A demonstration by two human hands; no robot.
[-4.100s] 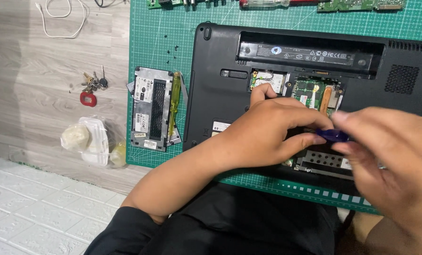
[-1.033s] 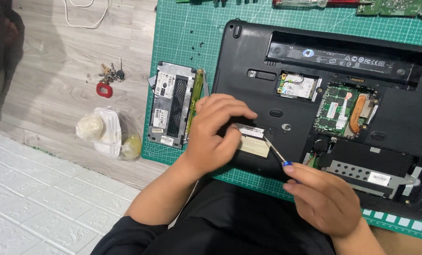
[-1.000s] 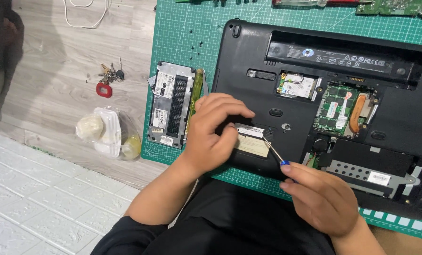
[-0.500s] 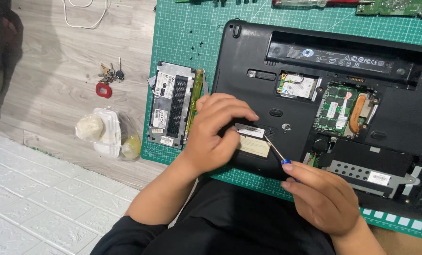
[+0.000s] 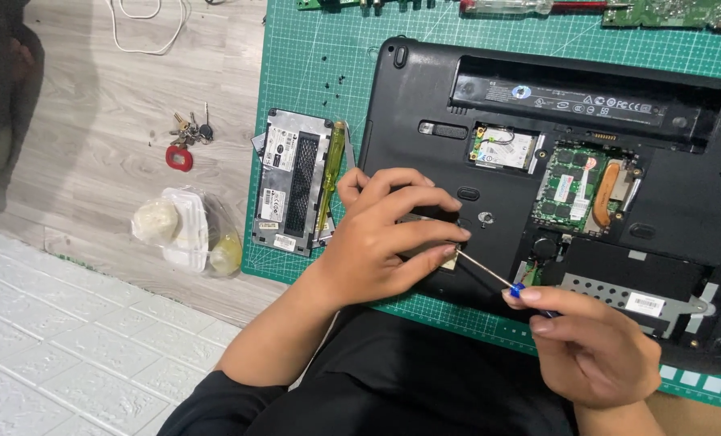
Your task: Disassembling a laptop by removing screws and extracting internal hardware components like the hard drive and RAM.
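Blue-handled screwdriver (image 5: 490, 274) pinched in right hand (image 5: 595, 355), left hand (image 5: 385, 234) curled over the small module (image 5: 449, 257) on the laptop (image 5: 683, 210); tip might slip and gouge it.

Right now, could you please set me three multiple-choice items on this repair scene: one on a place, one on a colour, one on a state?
1. Where do the keys lie?
A. on the wooden floor, left of the mat
B. on the laptop
C. in the left hand

2. What colour is the handle tip of the screwdriver in the right hand?
A. red
B. blue
C. yellow

3. How is the laptop lying?
A. lid open, screen up
B. on edge
C. underside up, boards exposed

Answers: 1 A, they sit on the floor beside the mat; 2 B, blue shows above the fingers; 3 C, open bays show boards.
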